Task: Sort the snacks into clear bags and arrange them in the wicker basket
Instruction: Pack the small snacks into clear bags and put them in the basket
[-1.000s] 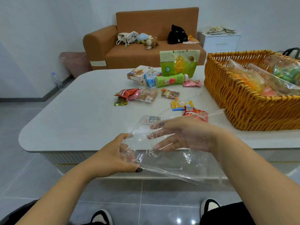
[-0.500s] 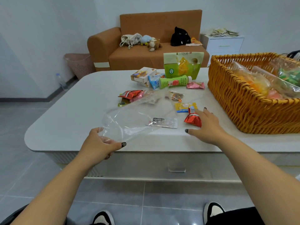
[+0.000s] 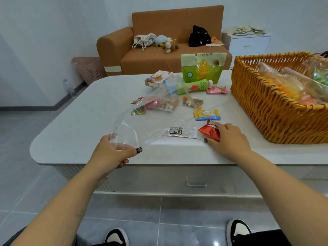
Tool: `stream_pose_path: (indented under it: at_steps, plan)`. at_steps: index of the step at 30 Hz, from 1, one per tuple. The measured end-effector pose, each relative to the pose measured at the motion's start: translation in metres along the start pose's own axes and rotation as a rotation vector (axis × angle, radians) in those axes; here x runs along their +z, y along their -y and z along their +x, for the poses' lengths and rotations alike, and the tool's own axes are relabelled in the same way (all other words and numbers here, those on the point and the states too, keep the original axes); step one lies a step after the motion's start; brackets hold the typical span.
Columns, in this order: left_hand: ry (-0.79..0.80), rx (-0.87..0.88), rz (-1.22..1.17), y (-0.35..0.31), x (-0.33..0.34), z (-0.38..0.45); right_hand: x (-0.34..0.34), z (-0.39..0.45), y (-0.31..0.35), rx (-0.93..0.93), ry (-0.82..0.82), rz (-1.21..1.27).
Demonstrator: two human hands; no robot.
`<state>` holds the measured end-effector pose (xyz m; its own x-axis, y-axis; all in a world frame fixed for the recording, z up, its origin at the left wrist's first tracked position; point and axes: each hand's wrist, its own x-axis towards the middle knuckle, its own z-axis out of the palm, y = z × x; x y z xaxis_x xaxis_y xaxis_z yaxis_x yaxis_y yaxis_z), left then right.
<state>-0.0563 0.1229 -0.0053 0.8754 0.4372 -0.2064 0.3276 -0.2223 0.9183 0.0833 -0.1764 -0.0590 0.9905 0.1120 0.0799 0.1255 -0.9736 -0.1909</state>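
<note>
head view: left hand (image 3: 113,153) pinches the clear bag (image 3: 150,121) open over the counter (image 3: 74,132); right hand (image 3: 225,137) grips a red snack (image 3: 209,132). bagging step; next, slip it into the mouth, near the wicker basket (image 3: 276,110).

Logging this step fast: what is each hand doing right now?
Left hand: grips the clear bag.
Right hand: fingers curled round the red snack packet.
</note>
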Motion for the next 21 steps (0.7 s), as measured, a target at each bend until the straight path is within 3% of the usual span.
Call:
stream_pose_path:
  at_steps: [4, 6, 9, 11, 12, 16, 21]
  plan:
    - [-0.013, 0.024, 0.031, -0.001, 0.0, -0.001, -0.004, -0.003, 0.011, -0.016, -0.077, -0.078]
    - [-0.025, 0.05, 0.072, -0.002, -0.001, -0.002, -0.012, -0.003, 0.011, 0.037, -0.118, 0.054]
    - [-0.031, 0.096, 0.145, -0.003, 0.002, -0.004, -0.037, -0.002, 0.015, 0.222, -0.093, 0.861]
    - [-0.025, 0.126, 0.195, -0.003, 0.004, -0.006, -0.06, -0.004, 0.019, 0.288, 0.031, 1.378]
    - [-0.02, 0.138, 0.214, -0.004, 0.005, -0.007, -0.071, -0.007, 0.021, 0.28, 0.111, 1.515]
    - [-0.023, 0.176, 0.226, -0.005, 0.008, -0.008, -0.089, -0.019, 0.021, 0.277, 0.436, 1.617]
    - [-0.044, 0.2, 0.193, -0.006, 0.01, -0.007, -0.084, -0.02, 0.016, 0.279, 0.588, 1.557]
